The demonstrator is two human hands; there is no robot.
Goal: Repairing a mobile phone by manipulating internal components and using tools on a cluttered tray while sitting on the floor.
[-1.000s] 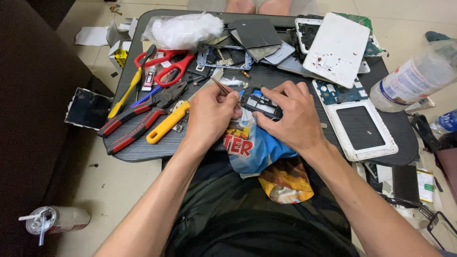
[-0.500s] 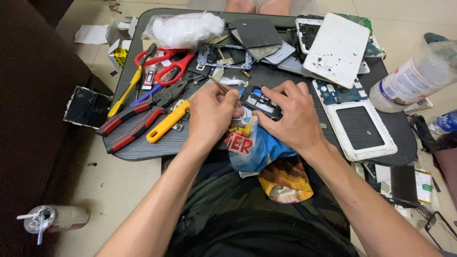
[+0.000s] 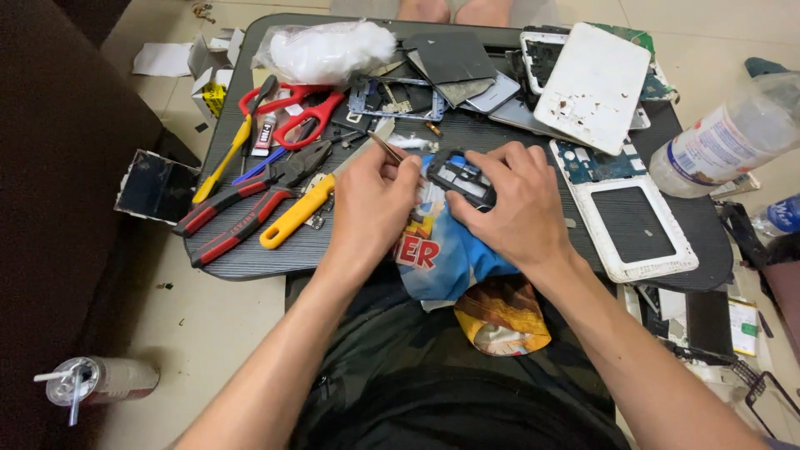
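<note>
My right hand [image 3: 510, 204] grips a small dark phone frame part [image 3: 461, 175] with blue and silver bits, holding it over a blue snack bag [image 3: 440, 250] at the near edge of the dark table [image 3: 250, 258]. My left hand [image 3: 371, 200] pinches a thin brown-tipped tool [image 3: 385, 148] whose lower end points toward the phone part. The two hands sit close together, almost touching.
Left of my hands lie red-handled pliers [image 3: 242, 208], a yellow-handled tool [image 3: 293, 213], red scissors [image 3: 292, 112] and a yellow screwdriver [image 3: 218, 162]. White tablet shells [image 3: 592, 83] and a tablet frame [image 3: 637, 225] lie right. A plastic bottle [image 3: 725, 137] stands at the right edge.
</note>
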